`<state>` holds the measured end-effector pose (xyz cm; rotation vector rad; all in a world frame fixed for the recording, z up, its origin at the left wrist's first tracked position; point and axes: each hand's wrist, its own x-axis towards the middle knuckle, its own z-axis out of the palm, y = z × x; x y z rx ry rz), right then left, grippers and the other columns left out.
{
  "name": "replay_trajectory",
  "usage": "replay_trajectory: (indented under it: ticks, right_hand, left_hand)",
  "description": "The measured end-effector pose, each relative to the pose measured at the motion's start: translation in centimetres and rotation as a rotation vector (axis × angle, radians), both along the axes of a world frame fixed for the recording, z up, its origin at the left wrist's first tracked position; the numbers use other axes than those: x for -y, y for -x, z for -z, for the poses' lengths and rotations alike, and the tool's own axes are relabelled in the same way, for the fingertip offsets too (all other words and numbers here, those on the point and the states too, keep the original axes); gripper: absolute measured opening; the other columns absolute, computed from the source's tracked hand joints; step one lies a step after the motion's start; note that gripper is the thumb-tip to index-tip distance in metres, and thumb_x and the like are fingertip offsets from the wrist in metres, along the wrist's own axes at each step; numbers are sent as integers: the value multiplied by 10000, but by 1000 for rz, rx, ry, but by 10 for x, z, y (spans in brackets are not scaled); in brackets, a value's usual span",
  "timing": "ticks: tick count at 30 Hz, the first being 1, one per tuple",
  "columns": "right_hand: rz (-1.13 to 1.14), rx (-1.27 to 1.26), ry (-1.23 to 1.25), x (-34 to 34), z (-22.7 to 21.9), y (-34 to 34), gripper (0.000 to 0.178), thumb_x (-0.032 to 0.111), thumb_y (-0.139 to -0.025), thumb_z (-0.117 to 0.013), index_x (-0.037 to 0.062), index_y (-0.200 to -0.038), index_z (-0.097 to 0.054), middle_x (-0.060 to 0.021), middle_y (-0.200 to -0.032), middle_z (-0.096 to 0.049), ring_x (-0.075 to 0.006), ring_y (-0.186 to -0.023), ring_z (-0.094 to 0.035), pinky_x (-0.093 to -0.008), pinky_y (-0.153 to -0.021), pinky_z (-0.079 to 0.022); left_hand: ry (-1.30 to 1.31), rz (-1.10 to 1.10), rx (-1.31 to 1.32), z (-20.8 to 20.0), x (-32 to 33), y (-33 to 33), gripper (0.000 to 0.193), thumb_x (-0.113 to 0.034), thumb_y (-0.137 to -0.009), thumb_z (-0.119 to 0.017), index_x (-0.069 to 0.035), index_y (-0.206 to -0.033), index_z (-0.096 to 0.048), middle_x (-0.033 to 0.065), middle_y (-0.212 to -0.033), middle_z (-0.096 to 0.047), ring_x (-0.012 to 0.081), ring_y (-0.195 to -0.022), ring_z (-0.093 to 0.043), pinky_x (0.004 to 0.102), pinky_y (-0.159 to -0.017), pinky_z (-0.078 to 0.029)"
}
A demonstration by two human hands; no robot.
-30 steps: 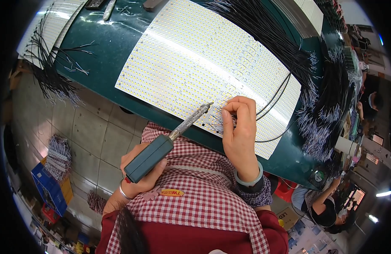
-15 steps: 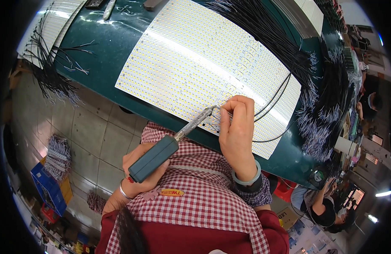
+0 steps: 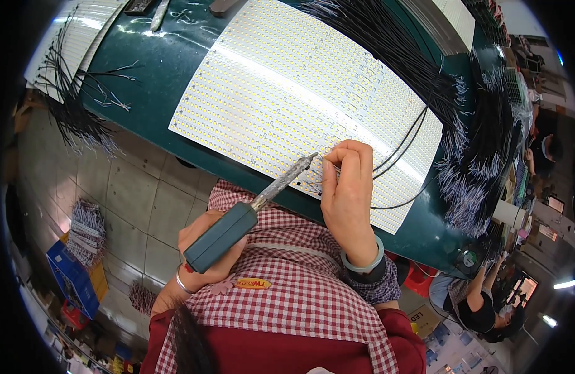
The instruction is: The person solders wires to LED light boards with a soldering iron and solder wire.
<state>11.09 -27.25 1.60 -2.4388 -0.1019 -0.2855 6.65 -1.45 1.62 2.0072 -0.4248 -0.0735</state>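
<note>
My left hand (image 3: 203,242) is wrapped round the dark green handle of a soldering iron (image 3: 222,235). Its worn metal barrel points up and right, with the tip over a white LED panel (image 3: 250,93) dotted with rows of small yellow chips. Just right of the tip, my right hand (image 3: 351,193) is closed in a pinch at the panel, on the thin end of a wire. A black cable (image 3: 396,153) loops from beneath that hand across the panel's right side. Whether the iron's tip touches the panel cannot be made out.
The panel lies on a dark green table (image 3: 144,100). Bundles of black wires (image 3: 387,37) lie behind and right of it. More wires (image 3: 75,106) hang over the table's left edge. A small fan (image 3: 468,258) is near the right corner; beyond it sits another person (image 3: 480,299).
The soldering iron has shifted slightly down and left at its handle, its tip a little higher. My right hand stays nearly still.
</note>
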Motion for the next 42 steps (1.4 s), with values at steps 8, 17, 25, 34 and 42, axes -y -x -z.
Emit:
replay_trajectory:
  ticks: [8, 17, 25, 34, 42]
  right_hand:
    - [2, -26, -12, 0, -1, 0, 174, -80, -887, -651, -37, -1016, -542, -212, -1070, -536, -366, -954, -559, -447, -821, -483]
    - [-69, -189, 48, 1, -31, -11, 172, -62, -898, -650, -43, -1037, -551, -218, -1097, -537, -378, -968, -587, -417, -843, -512]
    - [-189, 108, 286, 40, -39, -148, 89, 40, -911, -659, 43, -982, -605, -143, -980, -584, -360, -925, -591, -459, -784, -502]
    - [-119, 384, 290, 39, 5, -237, 146, 17, -894, -711, 31, -1030, -660, -115, -983, -609, -296, -894, -614, -392, -764, -507]
    - [-152, 315, 163, 37, -14, -236, 84, 9, -940, -670, 5, -1017, -637, -90, -934, -626, -229, -842, -617, -366, -765, -503]
  left_hand:
    - [140, -137, -224, 13, -11, 18, 285, -54, -863, -800, 34, -1121, -714, 137, -968, -714, 220, -799, -712, 323, -702, -563]
    - [667, -392, -636, 1, 0, -7, 421, 10, -901, -750, 39, -1301, -620, 93, -1026, -679, 120, -710, -627, 262, -613, -522]
    - [710, -400, -539, 4, -5, -35, 415, 4, -916, -745, 18, -1315, -632, 49, -932, -672, 99, -732, -624, 254, -638, -525]
    - [673, -463, -543, 9, -7, -32, 409, 10, -921, -743, -5, -1315, -636, 20, -943, -662, 82, -742, -600, 246, -646, -512]
    - [603, -435, -568, 7, -6, -30, 407, -25, -923, -759, -16, -1314, -648, 31, -1030, -673, 94, -826, -625, 253, -711, -529]
